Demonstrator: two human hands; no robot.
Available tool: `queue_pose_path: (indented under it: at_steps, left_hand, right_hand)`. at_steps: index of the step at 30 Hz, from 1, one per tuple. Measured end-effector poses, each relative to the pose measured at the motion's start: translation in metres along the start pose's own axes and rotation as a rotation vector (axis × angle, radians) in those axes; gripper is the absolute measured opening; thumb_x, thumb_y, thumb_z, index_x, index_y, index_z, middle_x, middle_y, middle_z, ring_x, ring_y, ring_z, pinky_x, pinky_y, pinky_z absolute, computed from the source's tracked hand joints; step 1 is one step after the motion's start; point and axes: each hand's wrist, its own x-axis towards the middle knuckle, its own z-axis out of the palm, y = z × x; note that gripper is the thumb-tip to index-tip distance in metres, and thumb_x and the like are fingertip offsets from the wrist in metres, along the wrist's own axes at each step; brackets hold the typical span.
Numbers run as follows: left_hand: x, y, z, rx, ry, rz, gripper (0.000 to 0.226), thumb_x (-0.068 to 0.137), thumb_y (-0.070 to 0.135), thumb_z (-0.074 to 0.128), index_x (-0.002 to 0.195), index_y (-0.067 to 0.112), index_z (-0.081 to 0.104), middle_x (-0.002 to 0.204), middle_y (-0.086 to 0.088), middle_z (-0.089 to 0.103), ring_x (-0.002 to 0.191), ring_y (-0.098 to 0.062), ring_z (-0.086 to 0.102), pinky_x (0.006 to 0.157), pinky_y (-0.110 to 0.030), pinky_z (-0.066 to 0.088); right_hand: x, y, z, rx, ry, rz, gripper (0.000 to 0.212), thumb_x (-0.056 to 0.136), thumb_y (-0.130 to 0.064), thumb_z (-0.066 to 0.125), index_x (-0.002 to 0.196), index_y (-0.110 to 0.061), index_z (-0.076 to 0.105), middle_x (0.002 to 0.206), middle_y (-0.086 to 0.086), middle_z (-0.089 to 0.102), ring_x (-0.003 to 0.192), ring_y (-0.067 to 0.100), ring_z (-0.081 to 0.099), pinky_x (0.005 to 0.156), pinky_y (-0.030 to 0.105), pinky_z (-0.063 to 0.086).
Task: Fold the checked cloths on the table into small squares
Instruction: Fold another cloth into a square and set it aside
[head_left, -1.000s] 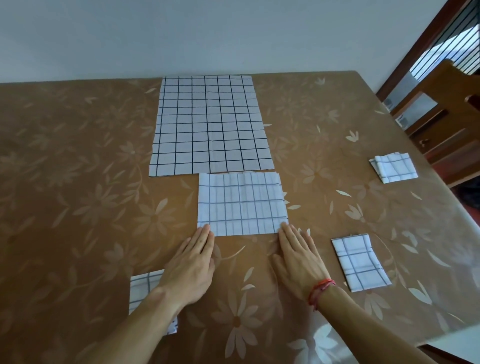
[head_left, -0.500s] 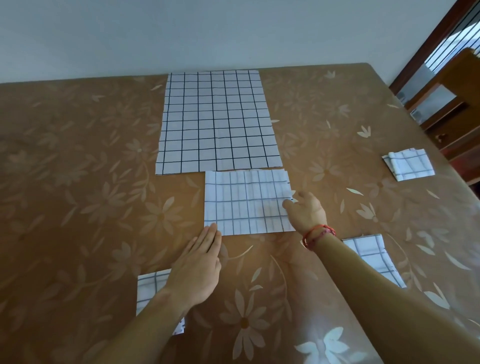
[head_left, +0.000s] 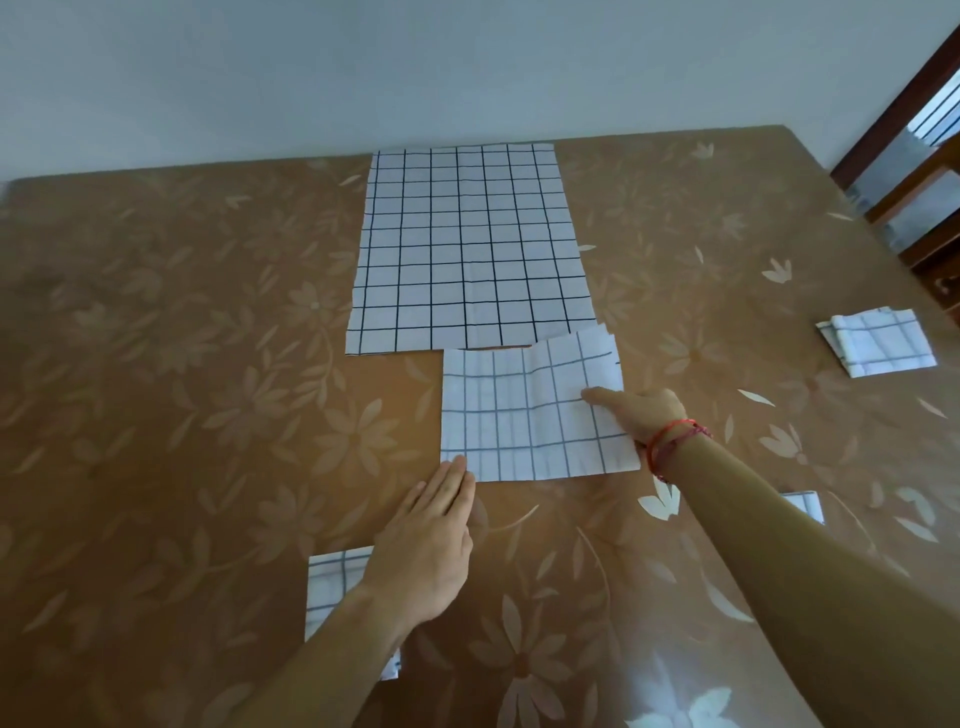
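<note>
A half-folded white checked cloth (head_left: 519, 415) lies in the middle of the table. My right hand (head_left: 641, 413) pinches its right edge, and that edge is lifted and rumpled. My left hand (head_left: 428, 540) lies flat with straight fingers, the fingertips pressing the cloth's near left corner. Behind it a larger checked cloth (head_left: 467, 244) lies spread flat. Small folded squares lie at the far right (head_left: 878, 343), under my right forearm (head_left: 805, 506) and under my left forearm (head_left: 332, 587).
The brown floral table (head_left: 156, 364) runs to a pale wall at the back. A wooden chair (head_left: 924, 192) stands past the table's right far corner.
My right hand has left the cloth's near edge, moved up its right side and taken hold of that edge, which now lifts. My left hand has stayed at the near left corner.
</note>
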Motion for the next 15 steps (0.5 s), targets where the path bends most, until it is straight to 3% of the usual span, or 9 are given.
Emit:
queue_pose_path:
  at_steps: [5, 11, 15]
  left_hand:
    - [-0.002, 0.000, -0.001, -0.027, 0.033, 0.008, 0.056, 0.104, 0.026, 0.023, 0.155, 0.021, -0.001, 0.160, 0.010, -0.016, 0.144, -0.003, -0.020, 0.119, -0.027, -0.008]
    - [0.006, 0.004, -0.017, -0.239, 0.209, -0.055, 0.053, 0.097, 0.012, 0.046, 0.148, 0.020, 0.033, 0.157, 0.011, 0.026, 0.144, 0.000, 0.018, 0.110, -0.008, 0.002]
    - [0.011, 0.005, -0.027, -0.328, 0.251, -0.066, 0.058, 0.094, 0.009, 0.049, 0.149, 0.018, 0.031, 0.154, 0.005, 0.033, 0.143, -0.006, 0.026, 0.113, -0.019, 0.020]
  right_hand:
    - [0.002, 0.000, -0.004, -0.114, 0.021, -0.135, 0.015, 0.078, -0.028, 0.078, 0.080, -0.016, 0.070, 0.076, -0.003, 0.068, 0.077, 0.022, 0.067, 0.073, 0.033, 0.055]
    - [-0.012, 0.019, -0.011, -0.031, 0.090, -0.174, 0.014, 0.078, -0.023, 0.078, 0.072, -0.020, 0.066, 0.074, -0.004, 0.067, 0.070, 0.013, 0.063, 0.057, 0.024, 0.046]
    - [-0.021, 0.031, -0.013, 0.059, 0.170, -0.162, 0.012, 0.079, -0.023, 0.077, 0.073, -0.019, 0.067, 0.072, -0.005, 0.067, 0.069, 0.013, 0.063, 0.058, 0.024, 0.045]
